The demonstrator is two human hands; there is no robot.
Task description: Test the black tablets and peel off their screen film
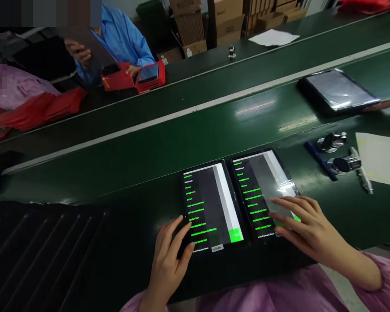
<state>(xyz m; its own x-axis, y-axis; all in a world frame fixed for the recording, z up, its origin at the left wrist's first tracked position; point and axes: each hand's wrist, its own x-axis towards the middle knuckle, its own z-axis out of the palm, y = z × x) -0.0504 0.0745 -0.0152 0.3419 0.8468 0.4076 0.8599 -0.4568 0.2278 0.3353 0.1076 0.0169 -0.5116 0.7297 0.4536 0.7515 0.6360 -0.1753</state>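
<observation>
Right hand point(307, 225), fingers spread, grips nothing over the near-right part of the right tablet point(263, 177), which lies on the tabletop point(341, 212), long axis running near-to-far, while left hand point(169, 253), equally loose and empty, is left of it, at the left tablet point(211, 203).

Both hands point(169, 255) point(315, 229) spread at two lit tablets point(211, 203) point(256, 177); blue pen point(321, 161) nearby.

Left tablet point(212, 207) — lit, face-up, green text; right tablet point(259, 184) — just beside it, likewise.
</observation>
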